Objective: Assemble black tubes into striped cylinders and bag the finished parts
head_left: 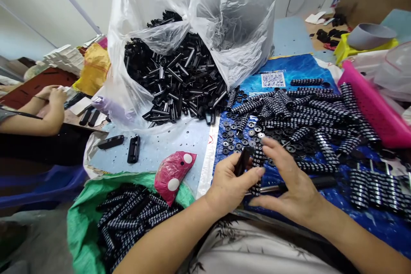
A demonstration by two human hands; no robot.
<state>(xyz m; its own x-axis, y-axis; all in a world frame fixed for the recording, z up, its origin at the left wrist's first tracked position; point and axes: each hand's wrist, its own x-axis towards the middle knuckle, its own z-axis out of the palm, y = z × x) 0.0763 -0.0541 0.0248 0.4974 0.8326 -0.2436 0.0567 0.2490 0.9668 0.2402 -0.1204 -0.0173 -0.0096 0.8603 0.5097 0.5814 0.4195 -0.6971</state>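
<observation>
My left hand [231, 182] is closed around a short black plastic tube [242, 160], held upright near the table's front edge. A black stack of ring parts with white marks [257, 163] stands against it, touched by my thumb. My right hand [289, 182] hovers just to the right, fingers spread and slightly curled, fingertips near that stack. Loose black round washers [239, 137] lie on the blue sheet [289, 70] right behind my hands. Many more stacked ring rods [308, 111] are strewn to the right.
A clear plastic bag [224, 21] spills black tubes [180, 81] at the back centre. A green sack [93, 205] of finished striped rods sits front left, with a pink pouch [171, 173]. A pink tray [375, 107] lies right. Another person's hands [53, 94] work at the far left.
</observation>
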